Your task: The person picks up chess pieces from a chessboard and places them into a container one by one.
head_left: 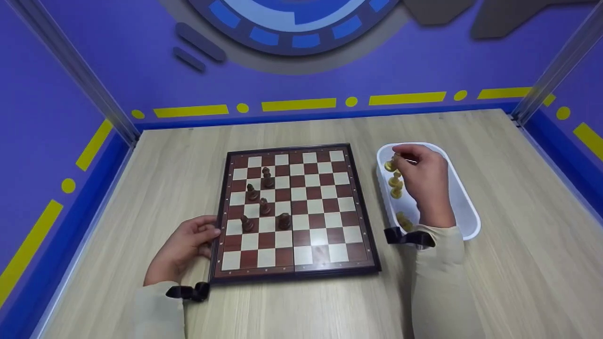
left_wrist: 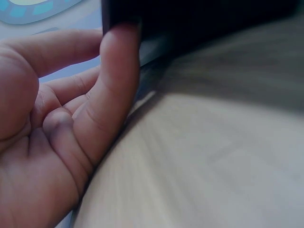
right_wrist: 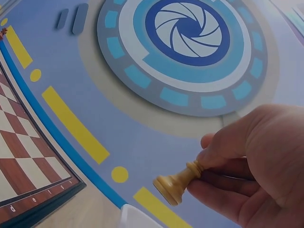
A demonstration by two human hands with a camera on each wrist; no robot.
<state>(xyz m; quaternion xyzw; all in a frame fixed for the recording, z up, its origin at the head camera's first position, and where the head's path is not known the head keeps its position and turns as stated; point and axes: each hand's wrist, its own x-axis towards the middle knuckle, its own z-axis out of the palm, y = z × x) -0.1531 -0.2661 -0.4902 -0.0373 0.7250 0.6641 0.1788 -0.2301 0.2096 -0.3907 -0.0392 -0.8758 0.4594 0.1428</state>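
My right hand (head_left: 423,176) is over the white tray (head_left: 464,214) and pinches a light yellow chess piece (right_wrist: 173,186) between thumb and fingers. Its base points down and to the left in the right wrist view; the fingers hide its top. Below that hand, several yellow pieces (head_left: 395,189) lie in the tray. My left hand (head_left: 183,242) touches the left edge of the chessboard (head_left: 325,221) with thumb and fingertips. In the left wrist view, a fingertip (left_wrist: 121,45) meets the board's dark side. Several dark chess pieces (head_left: 284,221) stand on the board's left half.
Board and tray sit side by side on a light wooden table (head_left: 292,306), with a narrow gap between them. Blue and purple panels (head_left: 301,84) with yellow marks enclose the back and sides. Both wrists wear black straps (head_left: 188,292).
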